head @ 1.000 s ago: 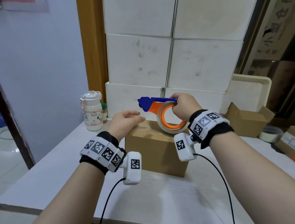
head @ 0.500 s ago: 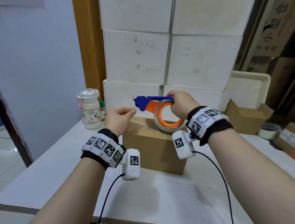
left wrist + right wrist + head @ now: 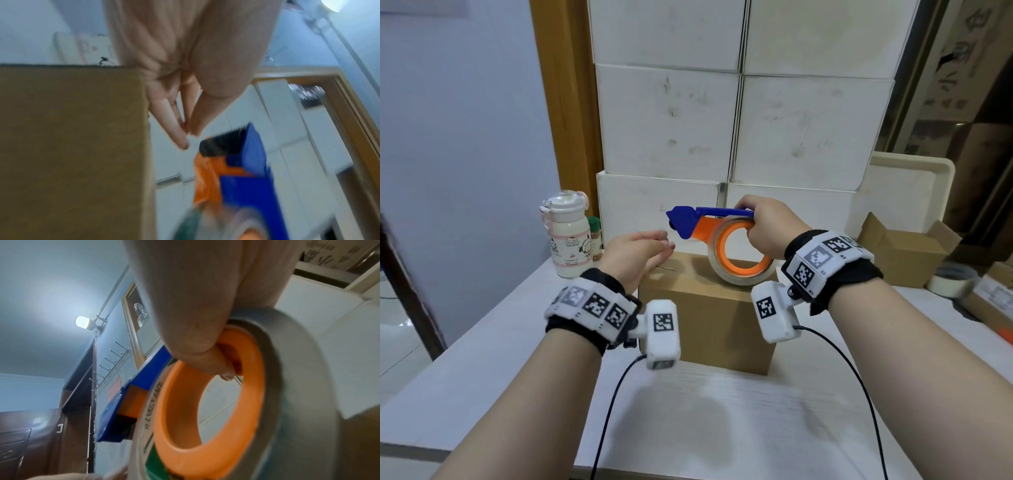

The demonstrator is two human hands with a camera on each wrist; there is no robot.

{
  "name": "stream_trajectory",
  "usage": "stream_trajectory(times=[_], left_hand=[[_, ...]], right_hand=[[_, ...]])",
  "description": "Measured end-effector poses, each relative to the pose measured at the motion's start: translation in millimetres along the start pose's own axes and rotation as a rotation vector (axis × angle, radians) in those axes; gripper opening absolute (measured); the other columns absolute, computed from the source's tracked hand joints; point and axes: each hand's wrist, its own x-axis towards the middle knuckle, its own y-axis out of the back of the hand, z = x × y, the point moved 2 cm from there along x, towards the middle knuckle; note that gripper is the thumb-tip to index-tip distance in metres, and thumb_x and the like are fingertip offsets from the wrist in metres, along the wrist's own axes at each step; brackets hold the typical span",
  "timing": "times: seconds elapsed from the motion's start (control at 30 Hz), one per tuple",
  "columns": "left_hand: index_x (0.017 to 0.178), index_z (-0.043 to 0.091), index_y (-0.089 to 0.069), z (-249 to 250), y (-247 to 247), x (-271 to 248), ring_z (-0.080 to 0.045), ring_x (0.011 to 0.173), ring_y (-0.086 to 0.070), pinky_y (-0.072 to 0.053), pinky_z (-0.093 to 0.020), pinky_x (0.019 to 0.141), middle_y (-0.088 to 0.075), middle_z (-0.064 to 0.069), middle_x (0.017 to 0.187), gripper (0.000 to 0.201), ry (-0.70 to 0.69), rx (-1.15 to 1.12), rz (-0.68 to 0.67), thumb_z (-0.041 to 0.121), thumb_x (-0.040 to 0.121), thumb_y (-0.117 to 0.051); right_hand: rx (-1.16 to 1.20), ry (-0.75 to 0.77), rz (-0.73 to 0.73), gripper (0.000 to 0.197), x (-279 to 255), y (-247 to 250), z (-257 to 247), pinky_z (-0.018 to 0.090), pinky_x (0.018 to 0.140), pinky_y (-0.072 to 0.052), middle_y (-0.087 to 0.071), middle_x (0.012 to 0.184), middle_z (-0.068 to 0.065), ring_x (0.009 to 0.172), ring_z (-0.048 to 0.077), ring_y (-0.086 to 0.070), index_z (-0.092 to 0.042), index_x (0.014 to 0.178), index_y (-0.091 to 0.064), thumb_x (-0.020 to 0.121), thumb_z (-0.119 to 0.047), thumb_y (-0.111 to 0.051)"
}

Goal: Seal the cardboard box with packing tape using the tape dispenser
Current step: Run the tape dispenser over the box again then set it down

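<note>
Two hands work above the cardboard box (image 3: 705, 308) on the table (image 3: 722, 411). The right hand (image 3: 763, 229) grips the tape dispenser (image 3: 717, 236), fingers curled through its orange core, its long axis level and the serrated blade toward the left hand (image 3: 635, 255). The left fingers (image 3: 172, 123), straight and together, hold nothing just beside the blade, nearest the tape end.

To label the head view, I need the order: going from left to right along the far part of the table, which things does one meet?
White bottle → left hand → tape dispenser → right hand → open cardboard box → loose tape roll.
</note>
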Motion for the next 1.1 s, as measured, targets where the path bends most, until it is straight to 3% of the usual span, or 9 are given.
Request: stream_trajectory(times=[0.07, 0.17, 0.27, 0.33, 0.5, 0.63, 0.83, 0.93, 1.1], left_hand=[[0.096, -0.005, -0.053, 6, 1, -4, -0.024, 0.116, -0.054, -0.046, -0.032, 0.103, -0.056, -0.014, 0.111, 0.011, 0.102, -0.212, -0.102, -0.007, 0.092, -0.043], [0.102, -0.006, -0.05, 11, 7, -8, -0.034, 0.115, -0.051, -0.055, -0.037, 0.089, -0.051, -0.023, 0.116, 0.023, 0.199, -0.432, -0.13, -0.009, 0.089, -0.03], [0.122, -0.009, -0.043, 13, 7, -5, -0.039, 0.116, -0.054, -0.062, -0.035, 0.063, -0.049, -0.024, 0.128, 0.03, 0.242, -0.34, -0.081, -0.003, 0.094, -0.037], [0.13, -0.007, -0.042, 16, 3, -3, -0.037, 0.113, -0.057, -0.06, -0.031, 0.056, -0.049, -0.024, 0.132, 0.036, 0.272, -0.204, -0.059, 0.006, 0.097, -0.044], [0.132, -0.008, -0.037, 19, -2, -4, -0.033, 0.092, -0.062, -0.055, -0.036, 0.072, -0.056, -0.027, 0.114, 0.047, 0.433, -0.132, -0.132, 0.028, 0.102, -0.034], [0.123, -0.003, -0.041, 22, 0, -5, -0.03, 0.091, -0.063, -0.059, -0.035, 0.061, -0.061, -0.023, 0.105, 0.046, 0.471, -0.163, -0.168, 0.035, 0.101, -0.031], [0.112, -0.001, -0.048, 23, -1, -3, -0.026, 0.069, -0.074, -0.059, -0.033, 0.071, -0.066, -0.022, 0.102, 0.019, 0.388, -0.253, -0.14, 0.009, 0.096, -0.044], [0.096, -0.001, -0.051, 25, -4, -7, -0.028, 0.076, -0.072, -0.057, -0.034, 0.074, -0.065, -0.019, 0.095, 0.012, 0.365, -0.239, -0.147, 0.001, 0.094, -0.04], [0.097, -0.002, -0.053, 27, -7, -13, -0.031, 0.089, -0.066, -0.056, -0.035, 0.076, -0.071, -0.022, 0.081, 0.015, 0.367, -0.293, -0.155, -0.001, 0.094, -0.038]], right_hand=[[0.011, -0.003, 0.004, 0.038, 0, 0, 1, 0.026, 0.073, -0.042, -0.054, 0.097, 0.0, 0.087, 0.018, -0.05, -0.018, 0.12, -0.055, 0.089, 0.002, -0.047], [-0.003, -0.001, -0.003, 0.037, 1, -2, 0, 0.026, 0.073, -0.042, -0.056, 0.1, 0.001, 0.087, 0.018, -0.051, -0.019, 0.119, -0.054, 0.089, 0.002, -0.048], [-0.012, 0.005, -0.011, 0.036, 1, -2, -2, 0.026, 0.075, -0.042, -0.058, 0.105, 0.003, 0.089, 0.018, -0.05, -0.018, 0.12, -0.054, 0.09, 0.001, -0.049], [-0.013, 0.005, -0.011, 0.036, 1, -2, -2, 0.026, 0.075, -0.042, -0.058, 0.105, 0.003, 0.089, 0.018, -0.05, -0.018, 0.12, -0.054, 0.09, 0.001, -0.049], [-0.022, 0.005, -0.015, 0.037, 1, -1, -2, 0.026, 0.076, -0.043, -0.06, 0.109, 0.005, 0.089, 0.018, -0.05, -0.018, 0.12, -0.054, 0.089, 0.002, -0.048], [-0.025, 0.011, -0.018, 0.036, 1, -3, -3, 0.026, 0.077, -0.044, -0.06, 0.11, 0.006, 0.089, 0.017, -0.05, -0.018, 0.12, -0.054, 0.09, 0.001, -0.048], [-0.029, 0.017, -0.018, 0.035, 0, 0, -4, 0.026, 0.073, -0.039, -0.056, 0.101, 0.002, 0.087, 0.018, -0.048, -0.016, 0.119, -0.054, 0.09, 0.001, -0.047], [-0.034, 0.023, -0.016, 0.035, 0, 1, -4, 0.026, 0.072, -0.038, -0.053, 0.098, 0.001, 0.087, 0.018, -0.048, -0.016, 0.119, -0.055, 0.09, 0.001, -0.046], [-0.028, 0.024, -0.015, 0.035, 0, 0, -4, 0.026, 0.073, -0.039, -0.052, 0.098, 0.0, 0.087, 0.018, -0.049, -0.016, 0.119, -0.055, 0.09, 0.001, -0.047]])
